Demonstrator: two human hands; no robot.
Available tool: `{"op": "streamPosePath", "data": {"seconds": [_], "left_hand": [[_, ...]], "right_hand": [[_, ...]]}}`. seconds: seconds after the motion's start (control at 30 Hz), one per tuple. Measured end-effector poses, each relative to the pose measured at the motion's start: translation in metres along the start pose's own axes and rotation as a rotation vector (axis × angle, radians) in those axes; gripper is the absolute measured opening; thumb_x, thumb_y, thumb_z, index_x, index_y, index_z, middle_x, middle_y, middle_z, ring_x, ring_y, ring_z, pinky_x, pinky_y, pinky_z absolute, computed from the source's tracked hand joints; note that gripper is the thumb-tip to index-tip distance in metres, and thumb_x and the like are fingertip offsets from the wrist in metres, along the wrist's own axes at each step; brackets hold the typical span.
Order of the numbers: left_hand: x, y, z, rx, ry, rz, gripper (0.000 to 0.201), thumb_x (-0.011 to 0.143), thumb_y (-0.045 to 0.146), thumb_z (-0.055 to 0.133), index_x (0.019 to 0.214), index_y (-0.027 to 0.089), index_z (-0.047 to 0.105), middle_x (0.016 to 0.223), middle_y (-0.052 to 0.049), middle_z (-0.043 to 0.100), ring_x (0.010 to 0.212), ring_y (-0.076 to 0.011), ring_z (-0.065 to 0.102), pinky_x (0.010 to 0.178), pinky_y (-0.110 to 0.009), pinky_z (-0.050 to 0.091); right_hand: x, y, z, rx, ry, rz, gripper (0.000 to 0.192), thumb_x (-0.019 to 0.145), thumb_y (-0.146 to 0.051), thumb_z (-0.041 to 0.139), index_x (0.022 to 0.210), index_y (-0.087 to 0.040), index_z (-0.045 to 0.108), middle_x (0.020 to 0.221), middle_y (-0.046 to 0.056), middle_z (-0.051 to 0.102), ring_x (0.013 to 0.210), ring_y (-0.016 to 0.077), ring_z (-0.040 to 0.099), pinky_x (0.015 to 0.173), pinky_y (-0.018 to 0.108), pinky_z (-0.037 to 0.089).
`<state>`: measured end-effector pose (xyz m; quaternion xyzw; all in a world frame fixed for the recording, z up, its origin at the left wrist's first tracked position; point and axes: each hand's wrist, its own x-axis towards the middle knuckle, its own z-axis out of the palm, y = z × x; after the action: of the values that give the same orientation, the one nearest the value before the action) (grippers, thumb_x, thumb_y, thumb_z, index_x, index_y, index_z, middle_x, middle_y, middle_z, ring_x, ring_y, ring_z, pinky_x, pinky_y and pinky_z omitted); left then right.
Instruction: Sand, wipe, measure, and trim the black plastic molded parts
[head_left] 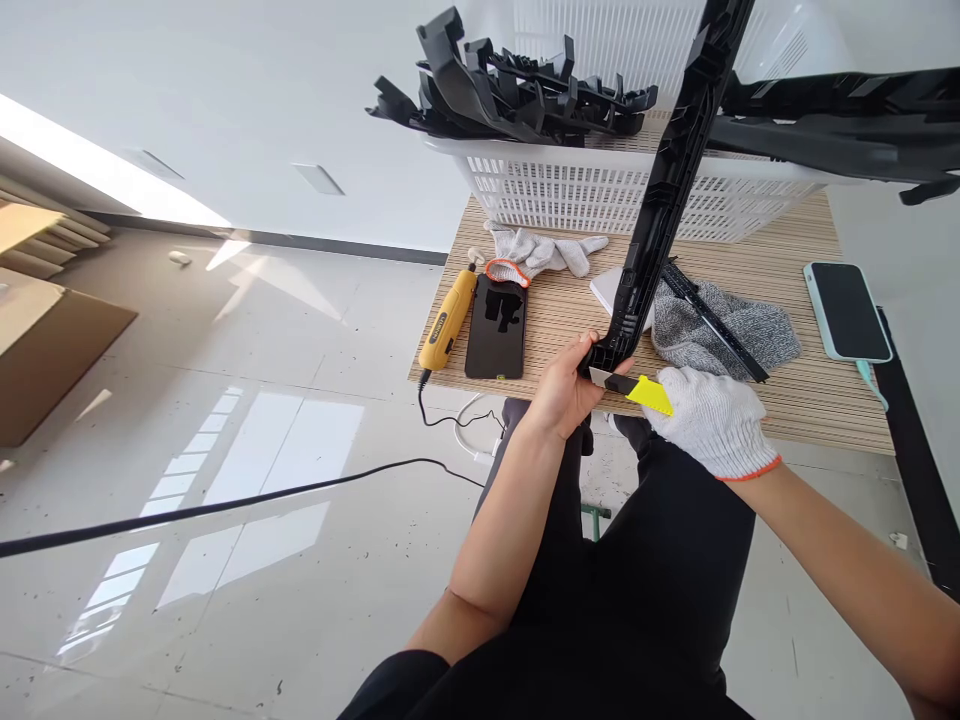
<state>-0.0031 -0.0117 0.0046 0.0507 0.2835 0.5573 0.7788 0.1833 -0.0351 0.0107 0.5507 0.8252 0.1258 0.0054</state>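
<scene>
Nearest the camera, the person's lap in dark trousers (637,570) filled the lower middle, with both forearms reaching forward over it. The bare left hand (564,392) was closed around the bottom end of a long black plastic strip (667,180), fingers wrapped on its near tip just at the near edge of the table (787,400). The right hand (712,420), in a white knit glove with an orange cuff, was curled shut on a yellow knife (646,392), whose blade (604,378) seemed to touch the strip's lower end, though the contact was too small to be sure of. The strip rose steeply up and to the right, past the top of the view. Just beyond the hands lay a grey cloth (720,330) with a thin black bar (712,320) across it. To the left lay a dark phone (496,328) and beside it a yellow power tool (448,318) with its cord hanging off the edge. A spare pair of gloves (544,255) lay farther back. At the right edge lay a second phone (847,310) in a pale green case. Farthest, a white basket (600,190) held a heap of black plastic parts (510,90).
</scene>
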Motion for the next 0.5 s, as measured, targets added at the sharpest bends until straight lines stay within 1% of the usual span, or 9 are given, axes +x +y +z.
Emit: {"op": "streamPosePath", "data": {"seconds": [0.13, 0.3, 0.5], "left_hand": [[-0.0004, -0.0005, -0.0006, -0.002, 0.008, 0.001, 0.021, 0.096, 0.017, 0.054, 0.077, 0.015, 0.063, 0.092, -0.005, 0.065, 0.121, -0.0249, 0.063, 0.112, -0.048, 0.048], [-0.0024, 0.0003, 0.0012, 0.004, 0.035, 0.018, 0.024, 0.097, 0.015, 0.051, 0.077, 0.014, 0.063, 0.091, -0.005, 0.064, 0.117, -0.0227, 0.064, 0.112, -0.047, 0.048], [-0.0043, 0.0005, 0.0025, 0.003, 0.030, 0.001, 0.023, 0.097, 0.016, 0.052, 0.077, 0.014, 0.063, 0.090, -0.005, 0.065, 0.110, -0.0214, 0.067, 0.108, -0.044, 0.051]], "right_hand": [[-0.0003, -0.0001, 0.0001, 0.001, -0.011, -0.001, 0.038, 0.088, -0.046, 0.046, 0.075, -0.015, 0.062, 0.061, 0.006, 0.056, 0.049, 0.0134, 0.041, 0.055, 0.028, 0.010], [-0.0005, -0.0009, -0.0001, 0.002, -0.006, 0.003, 0.036, 0.086, -0.047, 0.048, 0.075, -0.015, 0.062, 0.061, 0.006, 0.057, 0.049, 0.0133, 0.043, 0.055, 0.028, 0.011], [-0.0015, -0.0011, 0.0051, -0.025, 0.081, 0.005, 0.033, 0.085, -0.043, 0.051, 0.070, -0.016, 0.058, 0.057, 0.004, 0.054, 0.047, 0.0118, 0.040, 0.054, 0.028, 0.010]]}}
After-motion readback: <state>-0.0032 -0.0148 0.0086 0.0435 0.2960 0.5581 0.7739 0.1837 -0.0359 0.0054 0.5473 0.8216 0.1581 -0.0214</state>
